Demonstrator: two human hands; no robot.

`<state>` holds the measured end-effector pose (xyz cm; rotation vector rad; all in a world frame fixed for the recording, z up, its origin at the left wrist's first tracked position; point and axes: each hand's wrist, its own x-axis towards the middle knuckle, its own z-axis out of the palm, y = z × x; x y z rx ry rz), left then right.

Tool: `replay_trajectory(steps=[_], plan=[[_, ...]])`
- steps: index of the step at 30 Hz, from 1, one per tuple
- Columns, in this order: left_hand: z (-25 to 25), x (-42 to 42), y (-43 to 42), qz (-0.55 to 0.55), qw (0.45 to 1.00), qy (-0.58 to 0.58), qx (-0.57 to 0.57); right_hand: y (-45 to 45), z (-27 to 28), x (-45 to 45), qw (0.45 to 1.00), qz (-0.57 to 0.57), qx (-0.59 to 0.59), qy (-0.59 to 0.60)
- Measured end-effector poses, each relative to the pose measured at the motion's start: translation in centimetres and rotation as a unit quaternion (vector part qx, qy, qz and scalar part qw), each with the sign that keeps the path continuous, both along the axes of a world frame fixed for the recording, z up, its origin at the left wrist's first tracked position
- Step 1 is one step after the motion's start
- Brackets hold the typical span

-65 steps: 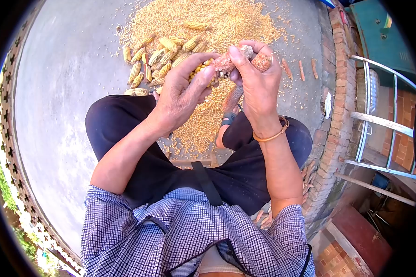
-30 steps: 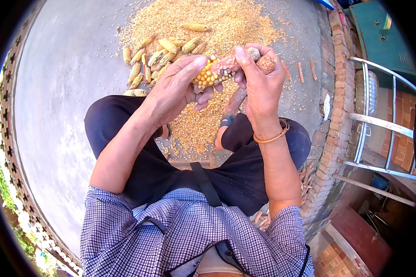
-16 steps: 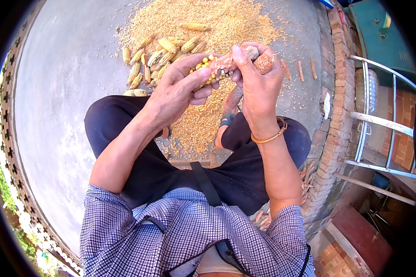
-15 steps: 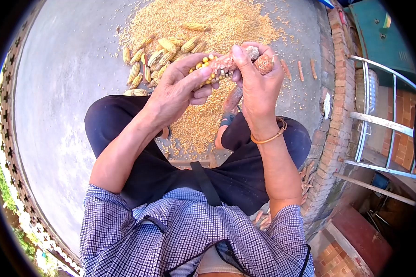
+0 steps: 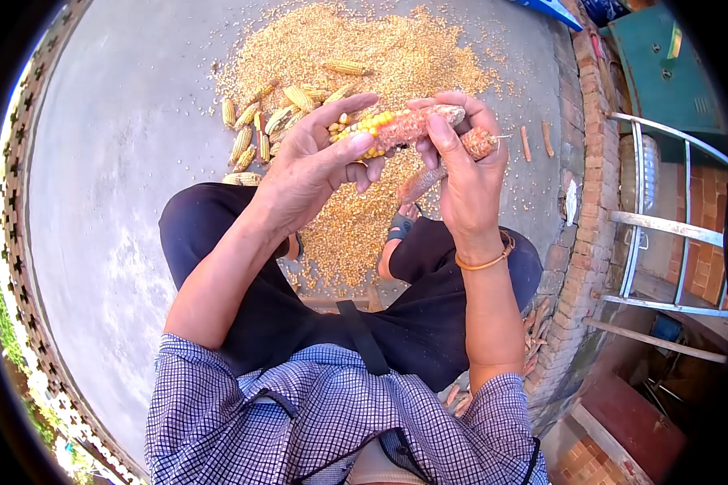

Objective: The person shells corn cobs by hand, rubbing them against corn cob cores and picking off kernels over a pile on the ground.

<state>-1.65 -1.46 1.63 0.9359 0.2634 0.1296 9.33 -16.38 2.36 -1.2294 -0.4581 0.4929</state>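
Note:
A partly shelled ear of corn point(image 5: 412, 125) is held up between both hands, above the pile of loose kernels. Yellow kernels remain on its left end, while the right part is bare pink cob. My left hand point(image 5: 311, 162) grips the kernel end, the thumb pressed on the kernels. My right hand point(image 5: 471, 174) closes round the bare end. A stripped corncob point(image 5: 421, 186) also sits in my right hand; a reddish cob end point(image 5: 479, 143) shows on the other side of the thumb, and the palm hides what lies between.
Loose kernels point(image 5: 364, 48) spread over the grey concrete floor point(image 5: 105, 202). Several unshelled ears point(image 5: 243, 144) lie left of my hands. Bare cobs point(image 5: 548, 139) lie to the right, near a brick edge point(image 5: 588, 162) and a metal ladder-like frame point(image 5: 671, 218).
Both hands have shifted slightly right and down with the ear. The ear now shows more bare pink cob, and my left fingers are spread a little wider around it.

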Motion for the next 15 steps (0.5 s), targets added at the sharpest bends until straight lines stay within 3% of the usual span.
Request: replay_trajectory(steps=[9, 15], plan=[[-1.0, -0.2, 1.6, 0.144, 0.988, -0.016, 0.045, 0.7, -0.1, -1.1, 0.998, 0.024, -0.012, -0.049], [-1.3, 0.3, 1.9, 0.163, 0.984, -0.015, 0.065, 0.7, -1.2, -1.6, 0.995, 0.058, -0.073, -0.02]])
